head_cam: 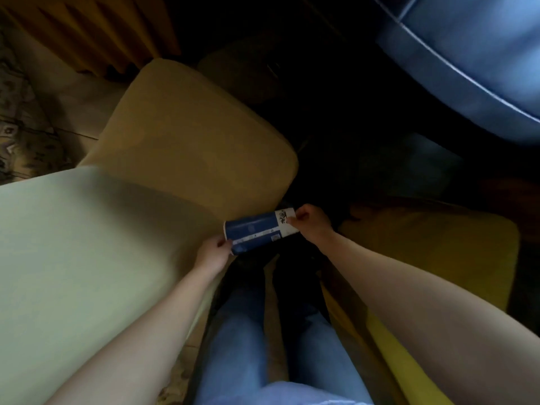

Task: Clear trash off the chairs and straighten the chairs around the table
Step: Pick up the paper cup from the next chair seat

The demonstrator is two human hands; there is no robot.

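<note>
Both grips are clamped on the blue paper cup (258, 230) at lower centre. The left grip (213, 254) pinches its wider end and the right grip (311, 226) its white end, probably to lift it away level. Bare forearms reach forward between the beige chair (190, 127) and the yellow chair (438, 249).

Wearing light blue denim jeans (242, 340); pale lilac fabric top (292, 394) showing at bottom edge; forearms (152, 325) bare.
</note>
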